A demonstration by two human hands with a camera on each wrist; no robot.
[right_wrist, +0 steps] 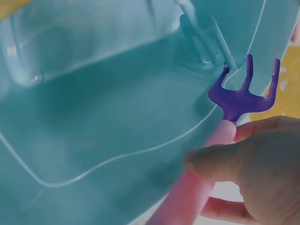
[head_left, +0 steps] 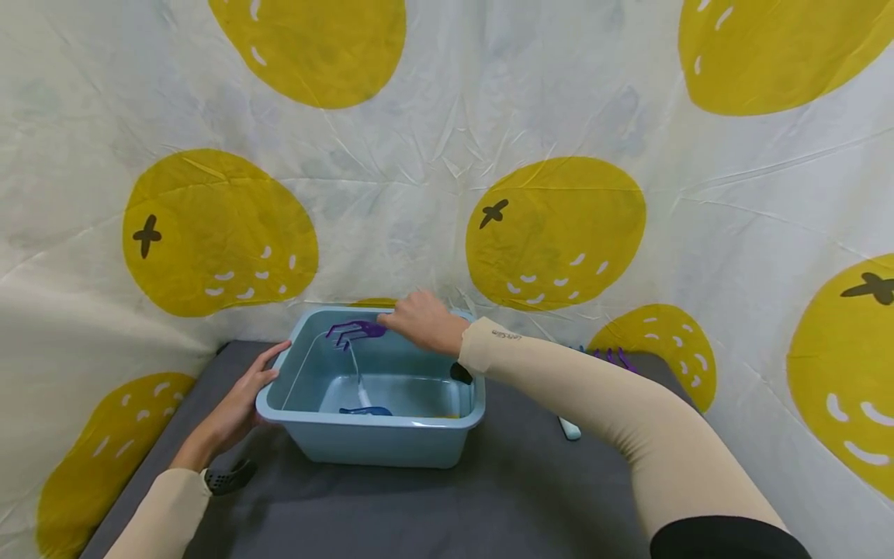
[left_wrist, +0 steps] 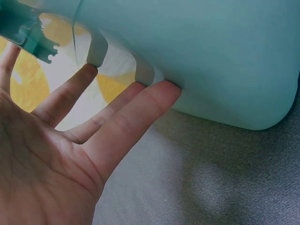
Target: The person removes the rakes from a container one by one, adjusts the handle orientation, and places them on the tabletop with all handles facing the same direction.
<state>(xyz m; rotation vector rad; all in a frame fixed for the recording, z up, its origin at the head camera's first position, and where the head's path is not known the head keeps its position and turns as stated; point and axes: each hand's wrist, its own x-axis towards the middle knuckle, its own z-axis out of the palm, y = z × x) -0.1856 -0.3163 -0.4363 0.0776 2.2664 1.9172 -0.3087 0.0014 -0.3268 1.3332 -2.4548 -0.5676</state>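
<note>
A light blue plastic basin (head_left: 391, 446) stands on the grey-covered table. My right hand (head_left: 426, 320) is over its far rim and grips the pink handle (right_wrist: 185, 197) of a small three-pronged hand rake (right_wrist: 239, 98). The rake's purple prongs point left inside the basin. On the basin's left side, my left hand (head_left: 240, 388) has its fingers spread and fairly straight, fingertips (left_wrist: 166, 89) against the outer wall. A tool with a blue head (head_left: 366, 411) and a pale handle (head_left: 357, 373) leans inside the basin. A thin bright line runs round the basin's inner walls.
Right of the basin, partly behind my right forearm, lie another purple pronged tool (head_left: 618, 359) and a pale handle end (head_left: 570, 428). A white cloth (head_left: 391, 233) with yellow fruit shapes hangs close behind and beside the table (head_left: 433, 512).
</note>
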